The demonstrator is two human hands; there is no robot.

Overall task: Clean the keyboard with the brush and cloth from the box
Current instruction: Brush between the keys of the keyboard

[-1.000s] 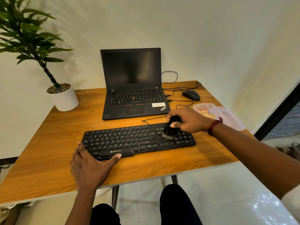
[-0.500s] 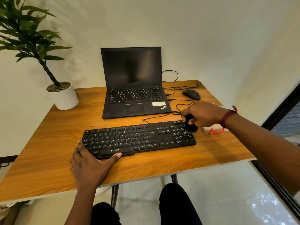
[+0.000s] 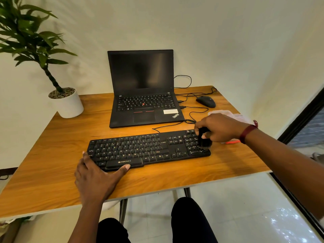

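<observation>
A black keyboard [image 3: 140,148] lies across the middle of the wooden table [image 3: 52,146]. My right hand [image 3: 219,127] grips a small black brush [image 3: 204,142], bristles down on the number pad at the keyboard's right end. My left hand [image 3: 94,178] rests flat on the table, fingers and thumb against the keyboard's front left corner. The clear plastic box [image 3: 228,114] sits behind my right hand, mostly hidden by it, with an orange clip [image 3: 232,142] showing below my wrist. No cloth can be made out.
An open black laptop [image 3: 142,92] stands behind the keyboard. A black mouse [image 3: 206,101] and loose cables [image 3: 191,113] lie at the back right. A potted plant [image 3: 66,102] stands at the back left corner. My knees are under the table's front edge.
My right hand swept the brush from the keys left of the number pad to the keyboard's right end, then slightly down the number pad. My left hand stayed put.
</observation>
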